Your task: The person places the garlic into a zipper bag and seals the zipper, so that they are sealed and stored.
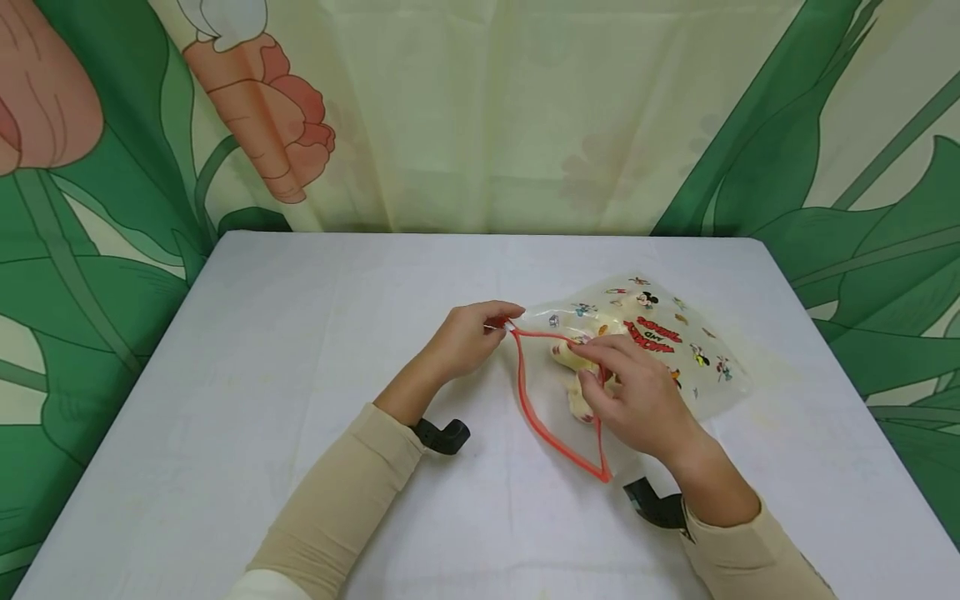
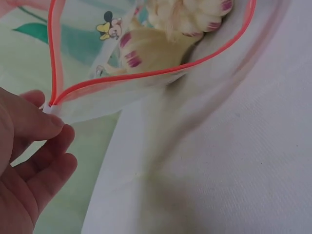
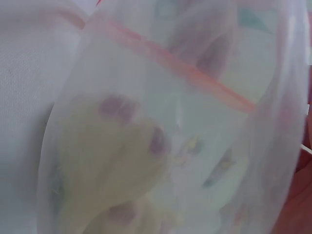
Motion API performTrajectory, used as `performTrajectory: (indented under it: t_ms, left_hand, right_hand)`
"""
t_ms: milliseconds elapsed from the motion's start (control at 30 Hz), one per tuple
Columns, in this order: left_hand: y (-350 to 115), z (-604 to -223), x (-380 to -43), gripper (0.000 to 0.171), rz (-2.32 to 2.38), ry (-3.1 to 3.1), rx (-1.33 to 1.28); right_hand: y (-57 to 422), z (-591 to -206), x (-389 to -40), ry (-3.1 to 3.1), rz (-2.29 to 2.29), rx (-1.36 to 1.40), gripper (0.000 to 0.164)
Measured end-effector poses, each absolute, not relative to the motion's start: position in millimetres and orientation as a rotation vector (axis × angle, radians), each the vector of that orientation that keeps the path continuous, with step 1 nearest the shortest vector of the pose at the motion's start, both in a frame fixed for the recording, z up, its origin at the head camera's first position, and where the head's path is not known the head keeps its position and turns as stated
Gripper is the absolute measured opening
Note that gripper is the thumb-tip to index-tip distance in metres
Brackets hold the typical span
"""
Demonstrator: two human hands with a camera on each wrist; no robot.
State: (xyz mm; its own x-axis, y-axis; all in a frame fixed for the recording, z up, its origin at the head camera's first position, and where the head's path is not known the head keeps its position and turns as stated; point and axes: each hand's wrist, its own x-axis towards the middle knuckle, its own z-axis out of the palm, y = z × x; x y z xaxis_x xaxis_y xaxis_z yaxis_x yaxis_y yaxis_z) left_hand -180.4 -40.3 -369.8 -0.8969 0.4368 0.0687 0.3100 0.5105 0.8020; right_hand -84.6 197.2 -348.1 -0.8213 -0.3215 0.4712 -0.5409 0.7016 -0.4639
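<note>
A clear zip bag (image 1: 697,333) with cartoon prints and red lettering lies on the right half of the table, its mouth spread wide and edged by an orange-red zip strip (image 1: 537,423). Thumb and forefinger of my left hand (image 1: 468,337) pinch the corner at the strip's end. My right hand (image 1: 637,392) grips the mouth's other lip between thumb and fingers. Inside lies a cream soft-looking toy (image 2: 151,51) with rounded ends and purple-pink marks. In the right wrist view, cloudy plastic covers the toy (image 3: 107,146) and most of my right hand (image 3: 297,204).
A white cloth covers the table (image 1: 262,375), whose far edge meets a curtain (image 1: 487,117) with leaf and flower prints. Black wrist cameras (image 1: 442,436) stick out below both hands.
</note>
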Motion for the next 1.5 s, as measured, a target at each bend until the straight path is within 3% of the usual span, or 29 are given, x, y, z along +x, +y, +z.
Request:
performTrajectory:
  t_ms: [1000,1500]
  left_hand:
    - [-73.4,-368.9,-176.0,0.03,1.453,2.723,0.507]
    - [-87.1,-370.2,-156.8,0.023,1.389,2.78,0.553]
  right_hand:
    - [189.9,-355.4,-112.0,-2.527,0.829,0.816,0.034]
    - [192.2,-345.5,-129.6,-2.74,0.772,0.796,0.034]
